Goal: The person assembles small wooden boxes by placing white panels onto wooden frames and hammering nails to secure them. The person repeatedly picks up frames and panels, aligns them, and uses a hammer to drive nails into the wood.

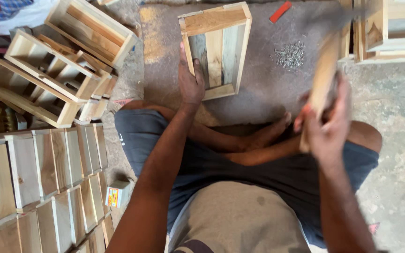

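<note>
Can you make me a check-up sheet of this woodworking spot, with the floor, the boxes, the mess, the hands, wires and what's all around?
Surface: grey concrete floor, dusty.
Job's things: open wooden box frame on floor; blurred wooden hammer handle.
Clutter: nail pile, red flat piece, small carton.
Grippers: left hand steadies frame; right hand grips handle.
Cables: nothing seen.
Surroundings: stacked finished boxes, rows of boxes.
</note>
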